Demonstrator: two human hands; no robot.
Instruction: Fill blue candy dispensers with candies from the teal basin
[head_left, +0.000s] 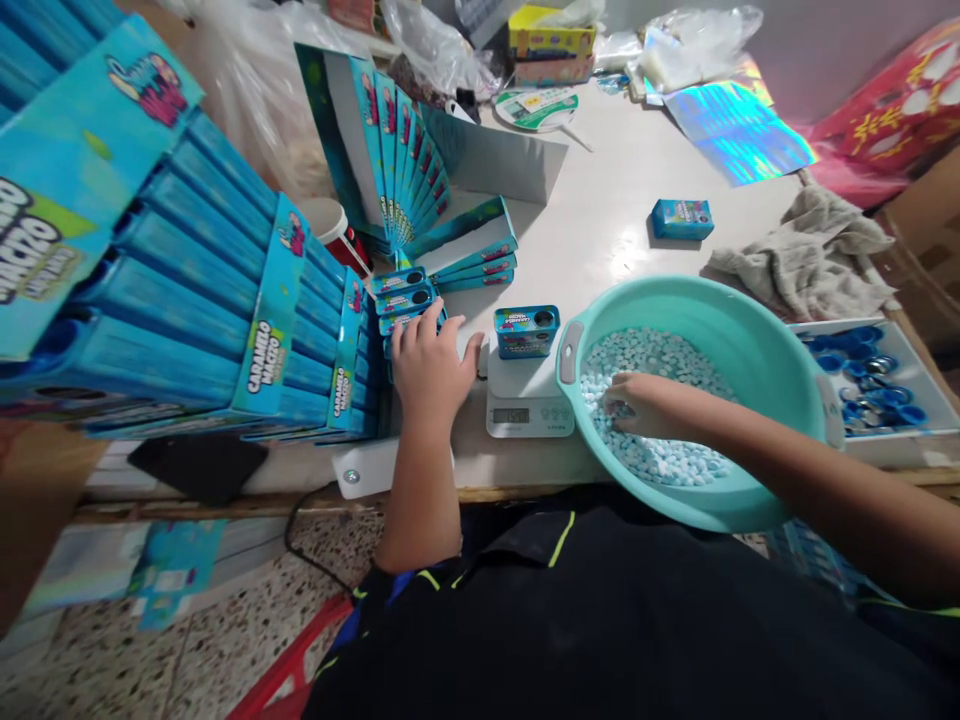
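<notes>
The fingers of the right hand (641, 403) are curled inward among the small pale blue and white pieces (675, 462); whether they grip any cannot be told. The fingers of the left hand (429, 370) are spread, the thumb set apart toward the scale, and the fingertips lie at a short row of blue boxes (403, 281) with round openings; contact cannot be confirmed. The pieces cover the bottom of a turquoise basin (765, 350) with grey handle grips. Just left of the basin is a white digital scale (556, 390), its display lit, carrying one upright blue container (526, 335) with a dark round opening on top. Behind the left hand, more narrow blue boxes (420, 150) stand fanned out beside a cup (331, 225). To the left, large blue display cartons (259, 330) are stacked. Beyond the basin, a single blue box (682, 220) lies on the bench (600, 190). To the basin's right are a grey cloth (814, 250) and a white tray (919, 375) of blue caps (859, 350).
</notes>
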